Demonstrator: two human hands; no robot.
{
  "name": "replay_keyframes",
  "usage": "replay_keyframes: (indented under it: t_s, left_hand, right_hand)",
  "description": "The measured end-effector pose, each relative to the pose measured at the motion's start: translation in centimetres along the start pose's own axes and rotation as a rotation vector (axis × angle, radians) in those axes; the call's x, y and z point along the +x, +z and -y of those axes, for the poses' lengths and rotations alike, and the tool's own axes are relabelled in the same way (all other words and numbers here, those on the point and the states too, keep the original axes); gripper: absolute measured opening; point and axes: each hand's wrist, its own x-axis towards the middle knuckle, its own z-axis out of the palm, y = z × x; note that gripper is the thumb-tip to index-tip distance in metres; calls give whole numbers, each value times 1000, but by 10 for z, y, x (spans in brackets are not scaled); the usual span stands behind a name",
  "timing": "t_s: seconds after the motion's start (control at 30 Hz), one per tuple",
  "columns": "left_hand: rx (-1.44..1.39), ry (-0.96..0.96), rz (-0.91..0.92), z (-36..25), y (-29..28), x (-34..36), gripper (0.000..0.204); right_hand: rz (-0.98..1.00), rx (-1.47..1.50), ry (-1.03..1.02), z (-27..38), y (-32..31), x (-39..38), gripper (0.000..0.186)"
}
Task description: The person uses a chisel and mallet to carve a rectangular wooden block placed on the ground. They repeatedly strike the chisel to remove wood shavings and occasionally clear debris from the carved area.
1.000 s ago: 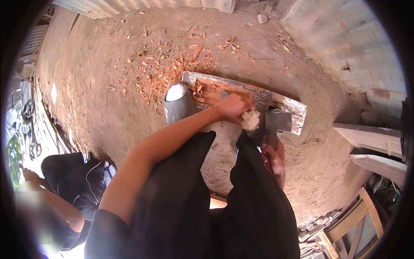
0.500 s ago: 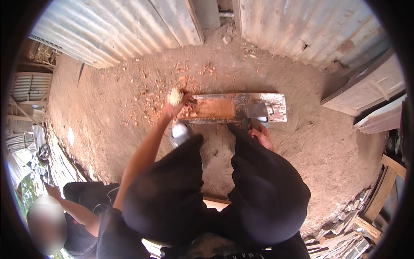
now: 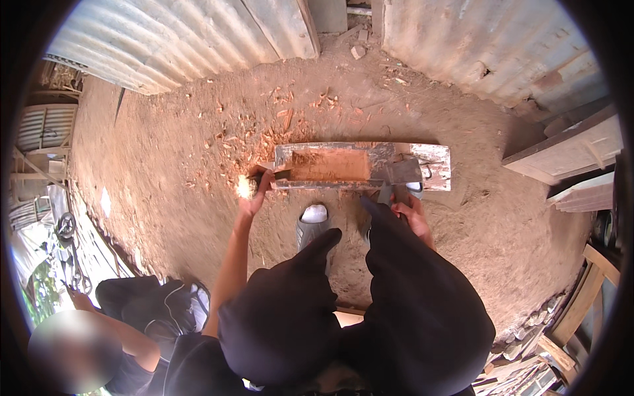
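A long weathered plank [image 3: 441, 168] with flaking white paint lies crosswise on the ground, a reddish recess cut into it and holding some shavings. My left hand [image 3: 256, 191] grips a chisel with a pale frayed handle top at the plank's left end; its dark blade points into the recess. My right hand [image 3: 413, 218] is closed on the handle of a broad, square-bladed dark tool [image 3: 403, 170], whose head sits over the plank's right part. My left foot [image 3: 314, 216], in a grey slide and white sock, stands just below the plank.
Reddish shavings [image 3: 287, 117] litter the dirt floor. A seated person [image 3: 132, 343] is close at lower left. Corrugated metal sheets [image 3: 482, 46] border the top, wooden boards [image 3: 561, 152] lean at the right, and scrap wood lies at lower right.
My left hand went from mid-plank out to the left, then lower at the plank's left end. My left foot now shows further right, below the plank. The view has shifted.
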Motion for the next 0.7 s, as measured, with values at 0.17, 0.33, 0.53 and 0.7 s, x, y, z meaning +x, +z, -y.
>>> replay_keyframes:
  t_s: [0.17,0.33,0.53,0.7]
  left_hand:
    - [-150,-16,-66,-8,-4,-4,18]
    - [-204,59,27,-12,41,9,17]
    - [-21,72,-36,-13,54,5,17]
    - [180,127,-10,-21,34,-17,16]
  right_hand:
    - [-46,-32,-5,4,6,1,29]
    - [-8,-24,-15,2,4,5,31]
    - [1,-16,-9,3,7,5,33]
    - [-34,26,33,14,14,-5,33]
